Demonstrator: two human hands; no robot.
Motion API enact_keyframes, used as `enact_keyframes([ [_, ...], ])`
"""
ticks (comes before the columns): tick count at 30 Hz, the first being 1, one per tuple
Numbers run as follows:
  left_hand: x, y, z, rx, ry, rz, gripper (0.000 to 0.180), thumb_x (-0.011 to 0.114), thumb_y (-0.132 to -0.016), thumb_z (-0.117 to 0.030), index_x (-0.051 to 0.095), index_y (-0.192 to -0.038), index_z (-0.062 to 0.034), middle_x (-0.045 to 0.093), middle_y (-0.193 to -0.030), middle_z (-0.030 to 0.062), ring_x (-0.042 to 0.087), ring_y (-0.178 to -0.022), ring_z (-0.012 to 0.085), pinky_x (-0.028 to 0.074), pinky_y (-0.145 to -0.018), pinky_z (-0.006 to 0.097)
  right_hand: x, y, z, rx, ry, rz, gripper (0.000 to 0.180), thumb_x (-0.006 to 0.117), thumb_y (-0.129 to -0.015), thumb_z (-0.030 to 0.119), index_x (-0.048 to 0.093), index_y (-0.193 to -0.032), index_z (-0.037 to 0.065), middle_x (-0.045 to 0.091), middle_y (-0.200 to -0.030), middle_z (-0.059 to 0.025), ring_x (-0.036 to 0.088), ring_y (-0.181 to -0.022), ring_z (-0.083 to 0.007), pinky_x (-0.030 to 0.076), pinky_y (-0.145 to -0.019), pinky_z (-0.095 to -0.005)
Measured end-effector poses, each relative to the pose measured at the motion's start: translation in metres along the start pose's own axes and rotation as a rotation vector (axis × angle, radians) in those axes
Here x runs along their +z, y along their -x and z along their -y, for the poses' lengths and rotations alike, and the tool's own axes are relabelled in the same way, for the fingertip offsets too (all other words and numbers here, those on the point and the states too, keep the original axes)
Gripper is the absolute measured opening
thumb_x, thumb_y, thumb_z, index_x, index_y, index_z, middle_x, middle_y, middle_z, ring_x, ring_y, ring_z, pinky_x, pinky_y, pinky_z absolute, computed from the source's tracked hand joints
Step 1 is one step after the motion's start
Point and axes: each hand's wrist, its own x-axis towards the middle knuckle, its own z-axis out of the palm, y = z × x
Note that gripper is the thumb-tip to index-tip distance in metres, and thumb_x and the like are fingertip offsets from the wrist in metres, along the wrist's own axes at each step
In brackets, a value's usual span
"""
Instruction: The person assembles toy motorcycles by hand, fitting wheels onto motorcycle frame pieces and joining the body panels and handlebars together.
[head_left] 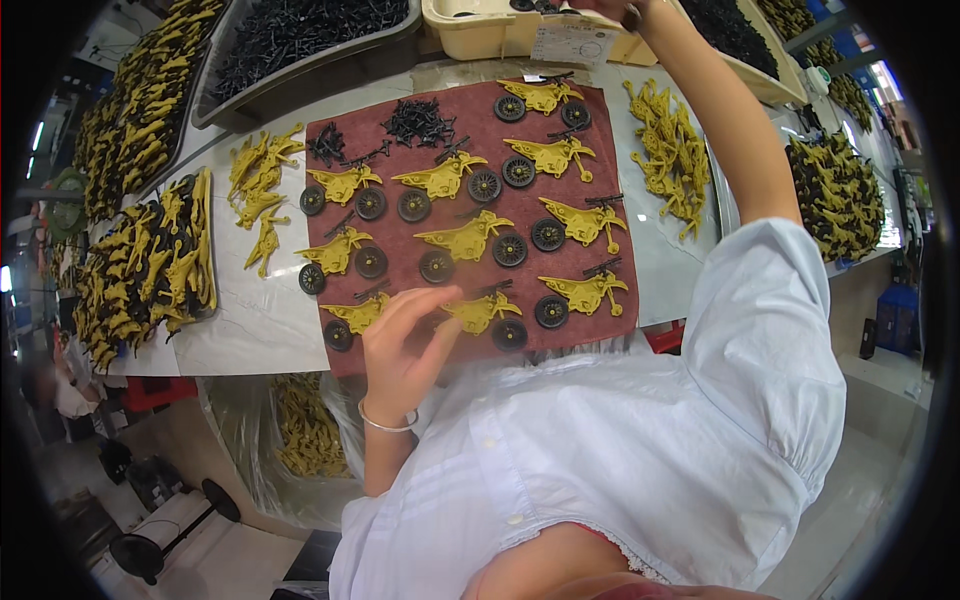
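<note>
My left hand (405,340) hovers over the near edge of a dark red cloth (390,240), its fingers bent and the thumb apart from them. Beside its fingertips lies a yellow toy motorbike body (480,312) with a black wheel (509,335) at its right. Left of the hand is another yellow body (357,314), partly covered by it. My right hand (603,8) reaches to the far side, into a cream bin (480,38) with black wheels (535,5); its fingers are mostly cut off by the picture's edge. Several more yellow bodies with black wheels lie in rows on the cloth.
Small black parts (418,122) lie heaped on the cloth. Piles of yellow parts (668,150) flank it on the white table (235,325). A grey bin (320,75) of black parts stands at far left. Stacked trays of yellow parts (150,270) line the left side.
</note>
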Motion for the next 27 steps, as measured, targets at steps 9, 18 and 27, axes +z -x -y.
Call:
enact_keyframes([
  [9,0.061,-0.042,-0.014,-0.312,0.994,0.035,0.064,0.055,-0.088,-0.004,0.02,-0.142,-0.0052,0.04,-0.135,0.0165,0.043,-0.123,0.0243,0.034,-0.104,0.039,0.076,0.177,-0.036,-0.324,0.305,0.325,0.03,0.077,-0.069,0.016,0.062,-0.093,0.007,0.061,-0.082,0.0007,0.055,-0.076,-0.0066,0.045,-0.067,-0.0223],
  [18,0.106,-0.042,-0.011,-0.495,1.428,0.158,0.038,0.046,-0.096,-0.016,0.039,-0.131,-0.006,0.049,-0.122,0.0074,0.053,-0.109,0.0161,0.045,-0.094,0.031,0.079,0.237,-0.064,-0.255,0.22,0.103,0.05,0.077,-0.07,0.014,0.055,-0.114,0.001,0.063,-0.097,-0.0073,0.06,-0.087,-0.0131,0.048,-0.08,-0.028],
  [27,0.114,-0.031,-0.011,-0.64,1.463,0.054,0.032,0.046,-0.095,-0.017,0.044,-0.125,-0.006,0.051,-0.116,0.0106,0.053,-0.108,0.0206,0.047,-0.096,0.04,0.078,0.261,-0.096,-0.17,0.068,-0.131,0.023,0.073,-0.072,0.012,0.064,-0.089,-0.001,0.066,-0.09,-0.0072,0.063,-0.082,-0.0136,0.049,-0.073,-0.0258],
])
